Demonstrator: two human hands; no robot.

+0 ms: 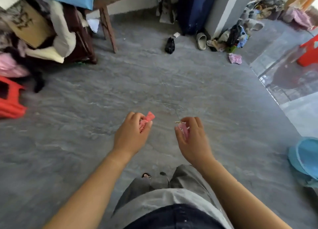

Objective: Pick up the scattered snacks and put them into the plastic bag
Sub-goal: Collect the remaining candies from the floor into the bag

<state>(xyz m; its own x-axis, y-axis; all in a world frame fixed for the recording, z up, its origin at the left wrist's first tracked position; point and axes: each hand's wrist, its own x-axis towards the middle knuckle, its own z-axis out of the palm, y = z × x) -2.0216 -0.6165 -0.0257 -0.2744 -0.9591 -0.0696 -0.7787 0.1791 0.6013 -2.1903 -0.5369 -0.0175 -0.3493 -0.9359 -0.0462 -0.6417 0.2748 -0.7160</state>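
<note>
My left hand (pixel 131 134) is closed around a red snack packet (pixel 149 116) whose end sticks out past the fingers. My right hand (pixel 192 135) grips a small pink snack packet (pixel 184 129), mostly hidden by the fingers. Both hands hover in front of me over the grey concrete floor (pixel 120 84), about a hand's width apart. A small black plastic bag (pixel 170 45) lies on the floor far ahead, near the wall. A pink wrapper-like item (pixel 235 58) lies on the floor at the right rear; what it is I cannot tell.
A pile of clothes and a cardboard box (pixel 29 25) fills the left. A red stool (pixel 10 99) stands at the left edge, another red stool (pixel 309 51) at the far right. A blue basin (pixel 304 156) sits at the right edge. Slippers (pixel 201 41) and rags lie by the pillar.
</note>
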